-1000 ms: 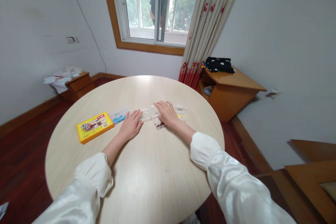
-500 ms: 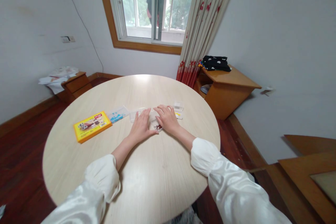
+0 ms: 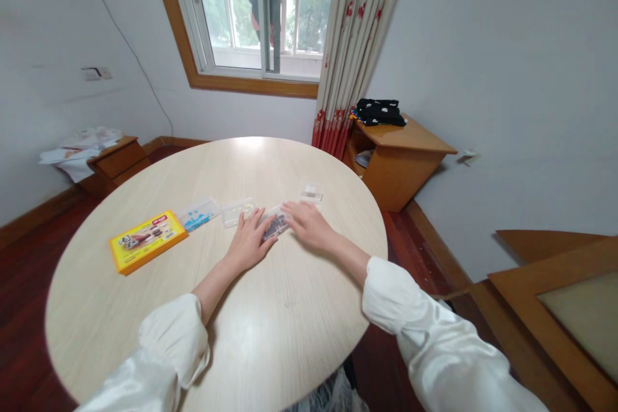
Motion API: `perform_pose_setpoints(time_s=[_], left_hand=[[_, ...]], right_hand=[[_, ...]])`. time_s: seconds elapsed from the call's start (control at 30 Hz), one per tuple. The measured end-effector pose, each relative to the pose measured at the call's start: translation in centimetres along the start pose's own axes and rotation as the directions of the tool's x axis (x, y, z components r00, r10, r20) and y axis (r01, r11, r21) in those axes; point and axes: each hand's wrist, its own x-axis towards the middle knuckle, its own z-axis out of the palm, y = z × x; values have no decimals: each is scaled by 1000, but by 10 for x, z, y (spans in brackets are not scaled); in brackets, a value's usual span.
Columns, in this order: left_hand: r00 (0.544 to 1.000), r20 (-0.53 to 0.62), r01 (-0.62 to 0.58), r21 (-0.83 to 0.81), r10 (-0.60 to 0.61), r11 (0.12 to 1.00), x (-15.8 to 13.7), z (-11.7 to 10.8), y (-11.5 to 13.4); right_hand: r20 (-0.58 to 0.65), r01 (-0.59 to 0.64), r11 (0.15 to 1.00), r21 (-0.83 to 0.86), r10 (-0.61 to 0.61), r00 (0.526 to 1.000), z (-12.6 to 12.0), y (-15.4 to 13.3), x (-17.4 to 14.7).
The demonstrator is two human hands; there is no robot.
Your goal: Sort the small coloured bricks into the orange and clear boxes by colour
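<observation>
A small clear plastic case (image 3: 277,224) with dark brown bits in it lies on the round table (image 3: 270,328), between my hands. My left hand (image 3: 248,239) is at its left side, fingers spread and thumb along the near edge. On its right side, my right hand (image 3: 308,225) has its fingers stretched out over the case's edge. Neither hand is wrapped round it. Another clear case (image 3: 232,215), with pale contents, sits just beyond my left hand. Past my right fingers, a further clear case (image 3: 311,192) is partly hidden.
Farther left are a clear case with blue pieces (image 3: 199,214) and a yellow box (image 3: 147,242) printed with pictures. A wooden cabinet (image 3: 405,161) with folded black cloth (image 3: 380,112) stands behind the table's right side, near the curtain (image 3: 360,32).
My right hand has moved off the top of the dark-bits case towards its right side, and more of the case shows. The whole view has shifted a little to the right.
</observation>
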Motion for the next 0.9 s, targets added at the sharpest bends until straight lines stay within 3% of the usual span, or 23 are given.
perform_pose_setpoints(time_s=[0.07, 0.1, 0.17, 0.27, 0.4, 0.5, 0.73, 0.9], left_hand=[[1000, -10, 7, 7, -7, 1000, 0, 1, 0], [1000, -13, 10, 11, -10, 1000, -1, 1, 0], [1000, -12, 17, 16, -17, 1000, -1, 0, 1], [1000, -5, 27, 12, -27, 1000, -1, -1, 1], [1000, -5, 26, 0, -26, 1000, -1, -1, 2], [1000, -4, 29, 0, -29, 1000, -1, -1, 3], [1000, -18, 16, -4, -16, 1000, -2, -1, 3], [1000, -29, -1, -38, 0, 999, -6, -2, 4]], right_hand=[[-142, -158, 987, -23, 153, 978, -17, 28, 20], [-157, -247, 969, -33, 239, 958, -24, 42, 29], [-17, -324, 946, -31, 323, 946, -32, 65, 40], [156, -256, 964, -70, 264, 952, -31, 77, 40], [13, -152, 974, -169, 157, 988, -15, 61, 14], [-6, -80, 976, -200, 81, 997, 0, 49, -9], [-18, -139, 960, -245, 139, 990, 19, 39, -27], [-143, -101, 983, -155, 79, 987, 21, 46, -26]])
